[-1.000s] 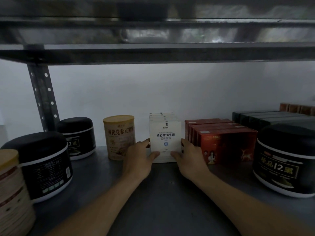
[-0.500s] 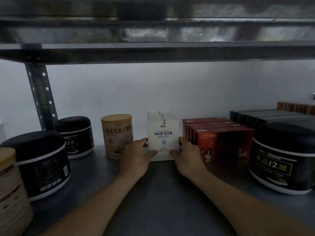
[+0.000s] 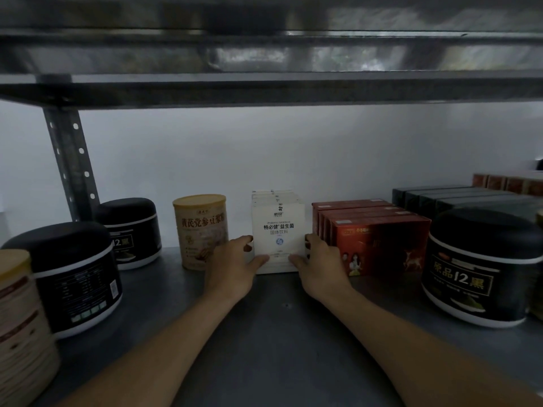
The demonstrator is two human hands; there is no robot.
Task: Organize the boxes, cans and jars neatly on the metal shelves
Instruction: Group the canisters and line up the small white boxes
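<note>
Head view: white boxes (image 3: 278,230) clamped between left hand (image 3: 235,265) and right hand (image 3: 320,264), 12 o'clock.
Progress: rows formed; squaring judged unfinished.

Dull grey metal shelf (image 3: 264,333); matt white cardboard boxes (image 3: 278,230); glossy red boxes (image 3: 379,245); shiny black plastic jars (image 3: 482,268).
</note>
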